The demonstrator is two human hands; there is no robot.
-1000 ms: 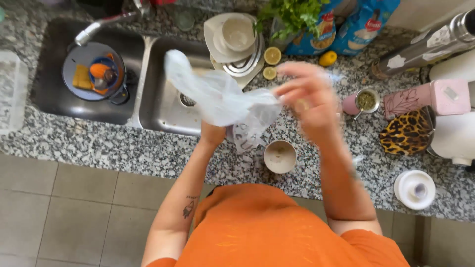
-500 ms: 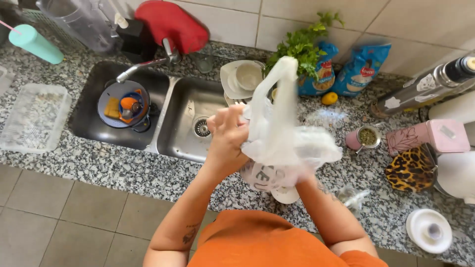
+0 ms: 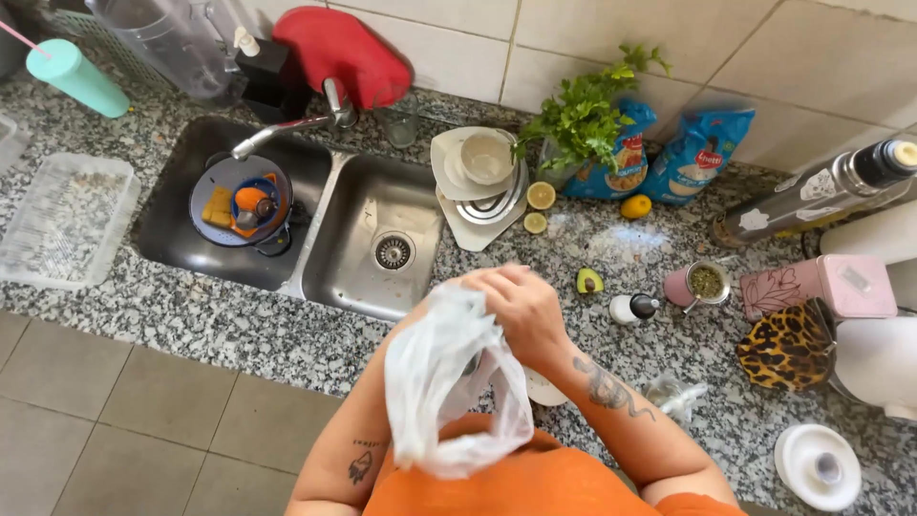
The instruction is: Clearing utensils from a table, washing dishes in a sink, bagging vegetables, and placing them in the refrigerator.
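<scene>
The thin white plastic bag [image 3: 449,392] hangs in front of the person's chest, lower and nearer the body than half a second ago, when it was lifted high with its top above the hands. The right hand [image 3: 521,311] is now closed over the bag's gathered top; the left hand [image 3: 435,320] is hidden behind the plastic, so I cannot tell its grip. The bag droops with its long axis roughly vertical, mouth up at the hands and slack bottom toward the orange shirt [image 3: 535,483]. It covers the worktop [image 3: 239,330] edge and most of a small white bowl [image 3: 544,390] just under the right wrist. Beyond the hands lies the double sink [image 3: 368,263]; farther off stands a stack of white dishes [image 3: 478,182]. To the right of the hands sit an avocado half [image 3: 589,280] and a small white bottle [image 3: 635,308].
</scene>
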